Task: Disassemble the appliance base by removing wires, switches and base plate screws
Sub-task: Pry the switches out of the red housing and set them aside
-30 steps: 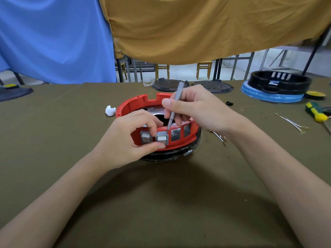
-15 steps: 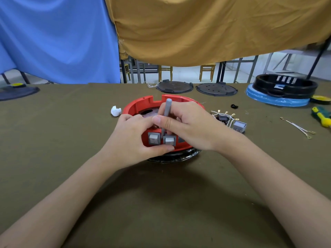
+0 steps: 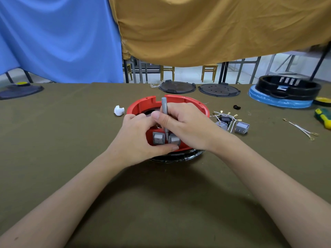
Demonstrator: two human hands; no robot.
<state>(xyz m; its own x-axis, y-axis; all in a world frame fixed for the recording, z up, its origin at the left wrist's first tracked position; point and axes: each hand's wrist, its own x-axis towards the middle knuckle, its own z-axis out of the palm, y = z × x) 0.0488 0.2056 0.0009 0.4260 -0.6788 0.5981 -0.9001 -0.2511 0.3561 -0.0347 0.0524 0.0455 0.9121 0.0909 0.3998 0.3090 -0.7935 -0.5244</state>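
From the head camera, the red appliance base (image 3: pixel 186 102) is sitting at the centre of the olive-covered table (image 3: pixel 71 140), resting on a black lower plate (image 3: pixel 179 156) that is peeking out at its six o'clock edge. The left hand (image 3: pixel 138 138) is wrapping the near wall from nine o'clock, thumb lying along the bottom of the wall under two grey rocker switches (image 3: pixel 158 137) that are sitting side by side in their slots. The right hand (image 3: pixel 186 126) is coming in from three o'clock, fingers curling round a slim grey screwdriver (image 3: pixel 164 113) held nearly upright, thumb pressing on its shaft. Its tip is dipping down between the two switches; whether it is touching either one, I cannot tell.

At three o'clock from the base, just beside it, removed grey switches (image 3: pixel 241 127) are lying among loose white wires (image 3: pixel 231 120) with brass terminals. Farther out toward three o'clock, another pair of wires (image 3: pixel 300 129) is lying well apart, and a green-and-yellow tool handle (image 3: pixel 323 119) is showing at the frame edge. At ten o'clock, a small white crumpled scrap (image 3: pixel 119 110) is sitting near the rim. Along the far table edge at twelve to one o'clock, two dark round plates (image 3: pixel 176 86) are lying flat, and at two o'clock a black ring housing (image 3: pixel 288 88) is resting on a blue wrapped disc (image 3: pixel 268 100).
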